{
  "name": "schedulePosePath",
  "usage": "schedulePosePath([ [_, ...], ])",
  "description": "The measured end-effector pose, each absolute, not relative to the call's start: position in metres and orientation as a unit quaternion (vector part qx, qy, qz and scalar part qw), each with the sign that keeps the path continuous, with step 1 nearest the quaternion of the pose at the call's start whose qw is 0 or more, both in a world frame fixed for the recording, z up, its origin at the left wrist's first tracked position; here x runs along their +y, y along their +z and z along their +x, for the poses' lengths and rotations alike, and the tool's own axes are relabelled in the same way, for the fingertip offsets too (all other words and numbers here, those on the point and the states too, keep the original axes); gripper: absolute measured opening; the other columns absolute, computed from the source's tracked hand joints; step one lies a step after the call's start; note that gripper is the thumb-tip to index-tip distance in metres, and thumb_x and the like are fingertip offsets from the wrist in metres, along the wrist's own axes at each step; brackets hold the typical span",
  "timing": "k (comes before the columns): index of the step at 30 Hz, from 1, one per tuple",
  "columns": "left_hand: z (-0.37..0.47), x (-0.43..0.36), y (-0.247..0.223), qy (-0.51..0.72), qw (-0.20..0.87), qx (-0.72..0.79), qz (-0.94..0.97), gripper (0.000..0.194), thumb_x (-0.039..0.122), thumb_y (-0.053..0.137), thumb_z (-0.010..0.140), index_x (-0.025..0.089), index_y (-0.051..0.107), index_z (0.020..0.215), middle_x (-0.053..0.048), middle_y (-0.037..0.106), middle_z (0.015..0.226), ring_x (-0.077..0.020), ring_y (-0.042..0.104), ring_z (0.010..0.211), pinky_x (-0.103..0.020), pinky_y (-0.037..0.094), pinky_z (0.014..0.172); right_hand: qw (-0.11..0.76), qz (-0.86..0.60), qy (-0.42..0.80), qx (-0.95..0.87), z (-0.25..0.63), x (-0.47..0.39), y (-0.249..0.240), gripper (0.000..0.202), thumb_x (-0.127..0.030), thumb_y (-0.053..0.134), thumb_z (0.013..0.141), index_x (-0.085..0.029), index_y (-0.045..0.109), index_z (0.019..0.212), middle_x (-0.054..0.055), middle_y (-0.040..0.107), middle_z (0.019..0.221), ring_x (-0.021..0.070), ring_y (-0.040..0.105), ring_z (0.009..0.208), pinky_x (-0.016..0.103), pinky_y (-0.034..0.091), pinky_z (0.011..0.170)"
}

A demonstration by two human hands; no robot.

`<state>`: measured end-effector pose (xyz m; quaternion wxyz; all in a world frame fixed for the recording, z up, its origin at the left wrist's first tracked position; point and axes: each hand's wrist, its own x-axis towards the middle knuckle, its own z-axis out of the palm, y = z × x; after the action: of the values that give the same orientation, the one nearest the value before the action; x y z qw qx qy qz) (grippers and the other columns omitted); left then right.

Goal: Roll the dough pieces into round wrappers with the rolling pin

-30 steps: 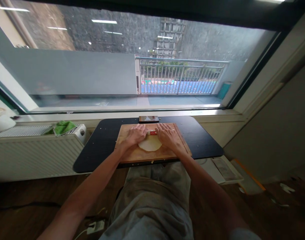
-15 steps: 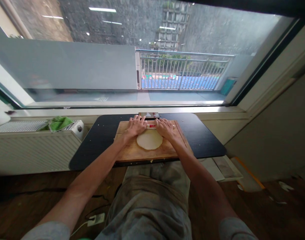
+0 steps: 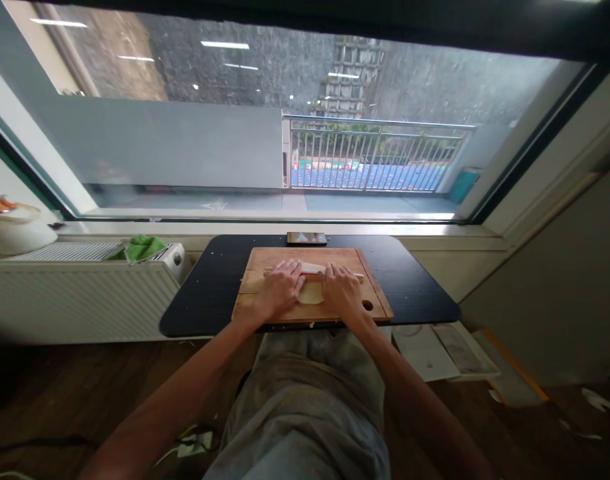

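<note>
A rolling pin (image 3: 313, 269) lies crosswise on a wooden cutting board (image 3: 305, 254), its light wooden ends sticking out past both hands. My left hand (image 3: 285, 283) is closed over the left part of the pin, palm down. Over the right part, my right hand (image 3: 341, 285) is closed in the same way. Between my wrists a flat, pale sheet of dough (image 3: 311, 293) shows on the near side of the pin. The pin and hands hide the rest of the dough.
The board sits on a black table (image 3: 415, 293) below a window. A phone (image 3: 306, 238) lies at its far edge. To the left stands a white radiator (image 3: 85, 300) with a green cloth (image 3: 143, 247) on top. A power strip (image 3: 195, 444) is on the floor.
My hands and the rolling pin have come back toward me, from the far edge of the dough onto it. The camera view has tilted up slightly.
</note>
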<state>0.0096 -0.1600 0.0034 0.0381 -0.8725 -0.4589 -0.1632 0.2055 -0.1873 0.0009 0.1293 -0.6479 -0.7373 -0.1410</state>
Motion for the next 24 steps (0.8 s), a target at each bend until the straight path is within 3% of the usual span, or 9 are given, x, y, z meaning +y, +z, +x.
schedulePosePath([
  [7, -0.001, -0.199, 0.006, -0.200, 0.018, -0.443, -0.874, 0.046, 0.031, 0.040, 0.113, 0.022, 0.070, 0.148, -0.011, 0.071, 0.152, -0.0265, 0.063, 0.143, -0.046, 0.044, 0.130, 0.191, -0.603, -0.177, -0.754, 0.205, -0.225, -0.013, 0.051, -0.026, 0.040, 0.116, -0.010, 0.057, 0.161, 0.023, 0.071, 0.149, 0.0323, 0.066, 0.138, 0.050, 0.046, 0.124],
  [18, -0.005, -0.212, 0.010, -0.216, 0.013, -0.454, -0.864, 0.035, 0.020, 0.053, 0.109, 0.025, 0.078, 0.134, -0.008, 0.077, 0.144, -0.0239, 0.072, 0.130, -0.038, 0.056, 0.116, 0.188, -0.588, -0.159, -0.771, 0.219, -0.248, -0.012, 0.048, -0.011, 0.056, 0.105, -0.013, 0.068, 0.152, 0.019, 0.070, 0.152, 0.0312, 0.066, 0.141, 0.044, 0.051, 0.122],
  [24, -0.011, -0.201, 0.009, -0.193, -0.016, -0.461, -0.866, 0.053, 0.003, 0.052, 0.100, 0.023, 0.073, 0.143, -0.009, 0.073, 0.150, -0.0238, 0.068, 0.139, -0.037, 0.051, 0.122, 0.211, -0.578, -0.099, -0.782, 0.227, -0.242, -0.010, 0.054, -0.009, 0.054, 0.103, -0.020, 0.067, 0.155, 0.016, 0.072, 0.150, 0.0287, 0.067, 0.140, 0.047, 0.049, 0.125],
])
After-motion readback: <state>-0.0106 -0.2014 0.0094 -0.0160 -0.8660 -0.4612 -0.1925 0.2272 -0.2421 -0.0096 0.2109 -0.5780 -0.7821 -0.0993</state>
